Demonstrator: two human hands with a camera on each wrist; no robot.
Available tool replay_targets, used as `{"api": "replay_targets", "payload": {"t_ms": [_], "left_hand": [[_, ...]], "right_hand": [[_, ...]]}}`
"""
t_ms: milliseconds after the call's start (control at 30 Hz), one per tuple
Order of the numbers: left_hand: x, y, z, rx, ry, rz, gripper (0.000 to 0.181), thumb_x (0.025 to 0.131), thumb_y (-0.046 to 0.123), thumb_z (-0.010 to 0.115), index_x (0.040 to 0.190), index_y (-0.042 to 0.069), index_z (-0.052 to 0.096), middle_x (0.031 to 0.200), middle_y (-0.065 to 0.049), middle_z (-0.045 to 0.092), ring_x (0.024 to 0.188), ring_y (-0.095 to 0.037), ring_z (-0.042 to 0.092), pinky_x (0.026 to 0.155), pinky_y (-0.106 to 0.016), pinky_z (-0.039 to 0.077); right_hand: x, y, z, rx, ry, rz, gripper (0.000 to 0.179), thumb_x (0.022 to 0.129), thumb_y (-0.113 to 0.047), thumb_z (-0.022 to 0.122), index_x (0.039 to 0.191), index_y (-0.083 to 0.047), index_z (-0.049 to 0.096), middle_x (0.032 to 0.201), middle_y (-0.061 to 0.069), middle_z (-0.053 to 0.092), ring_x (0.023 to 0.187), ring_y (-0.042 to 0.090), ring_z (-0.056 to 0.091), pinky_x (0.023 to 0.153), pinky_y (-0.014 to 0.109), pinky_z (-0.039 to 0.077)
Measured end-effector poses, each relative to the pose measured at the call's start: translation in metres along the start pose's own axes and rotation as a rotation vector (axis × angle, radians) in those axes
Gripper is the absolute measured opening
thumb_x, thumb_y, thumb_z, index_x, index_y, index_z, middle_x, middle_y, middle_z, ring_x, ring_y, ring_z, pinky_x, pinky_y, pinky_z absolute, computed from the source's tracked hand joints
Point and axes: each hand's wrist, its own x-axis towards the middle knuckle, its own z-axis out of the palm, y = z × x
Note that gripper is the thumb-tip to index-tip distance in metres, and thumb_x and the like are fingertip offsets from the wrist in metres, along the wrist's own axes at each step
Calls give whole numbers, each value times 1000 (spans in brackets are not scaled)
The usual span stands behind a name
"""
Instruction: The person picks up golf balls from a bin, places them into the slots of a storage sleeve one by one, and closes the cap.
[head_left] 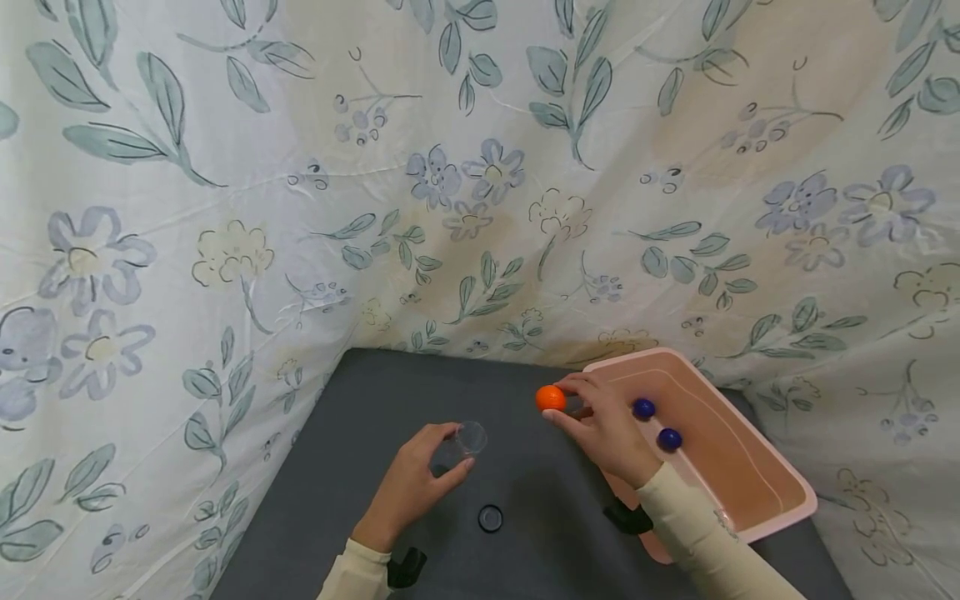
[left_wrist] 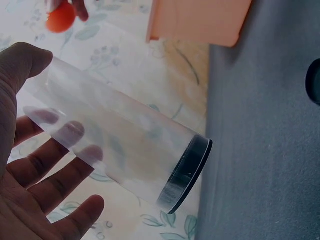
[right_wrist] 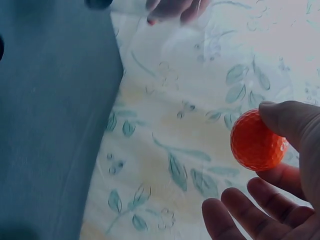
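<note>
My left hand [head_left: 420,479] holds a clear plastic tube [left_wrist: 120,132] near its top, thumb on one side and fingers on the other. A black cap [left_wrist: 186,174] closes the tube's lower end; its round top [head_left: 472,437] faces the head camera, and nothing shows inside. To the right, my right hand [head_left: 603,429] pinches an orange golf ball [right_wrist: 257,141] between thumb and forefinger, the other fingers spread loosely below. The ball is held above the dark table, beside the pink bin's left rim. A black round lid [head_left: 491,518] lies on the table between the hands.
A pink bin [head_left: 738,433] stands on the right of the dark grey table [head_left: 360,417], below my right forearm. Two dark blue balls [head_left: 657,423] are in it. Flower-patterned cloth [head_left: 465,167] hangs behind the table and along both sides.
</note>
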Motion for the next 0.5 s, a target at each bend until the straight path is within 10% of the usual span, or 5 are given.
{"api": "replay_targets", "payload": {"t_ms": [500], "left_hand": [[2, 1, 2, -29, -7, 39, 49, 91, 28, 83, 134, 16, 63, 127, 1, 68, 109, -12, 68, 90, -39, 61]], "right_hand": [[-3, -23, 40, 184, -18, -46, 33, 93, -34, 78, 121, -18, 72, 126, 2, 64, 106, 18, 67, 82, 25, 61]]}}
